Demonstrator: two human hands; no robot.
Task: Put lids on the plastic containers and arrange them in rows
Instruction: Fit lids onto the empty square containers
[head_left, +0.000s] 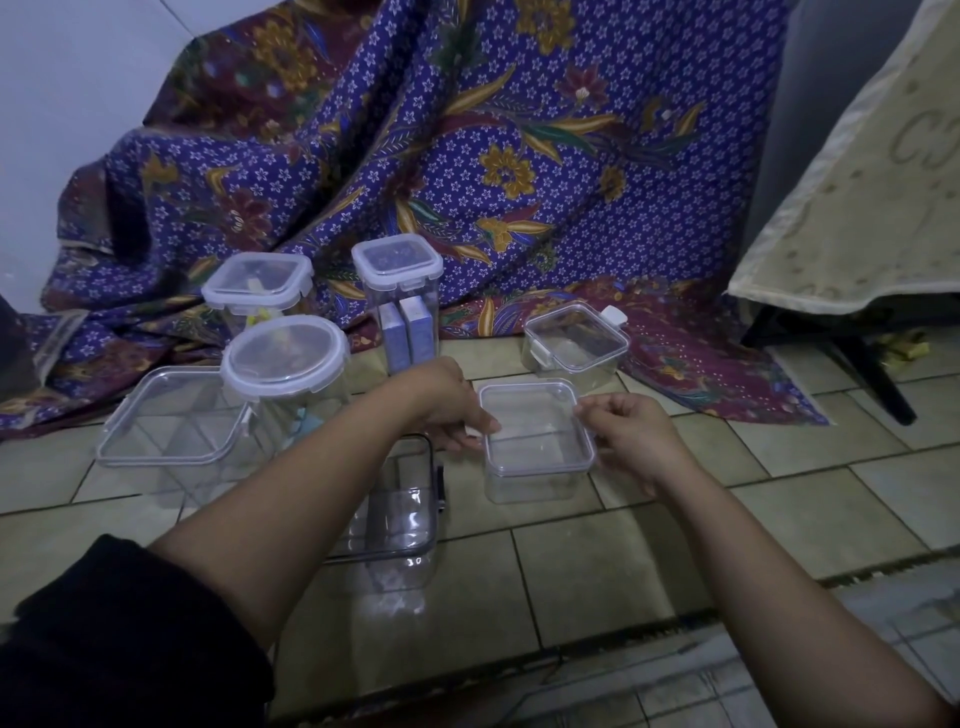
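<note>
A small square clear container (535, 447) stands on the tiled floor in the middle, with a clear lid lying on top. My left hand (452, 405) pinches its left edge and my right hand (623, 426) pinches its right edge. Behind it sits another small square container (574, 345) with a lid and white clips. Further left stand a tall lidded container (397, 296) holding two blue boxes, a round lidded one (285, 364), a square lidded one (257, 283) and a large rectangular lidded one (171, 421). Under my left forearm lies an open, dark-rimmed container (400, 519).
A purple patterned cloth (467, 156) is draped behind the containers and spreads onto the floor. At the right stands a piece of furniture under a cream cover (857, 197), with a dark leg (878, 379) reaching the floor. A floor-mat edge (675, 629) runs across the front.
</note>
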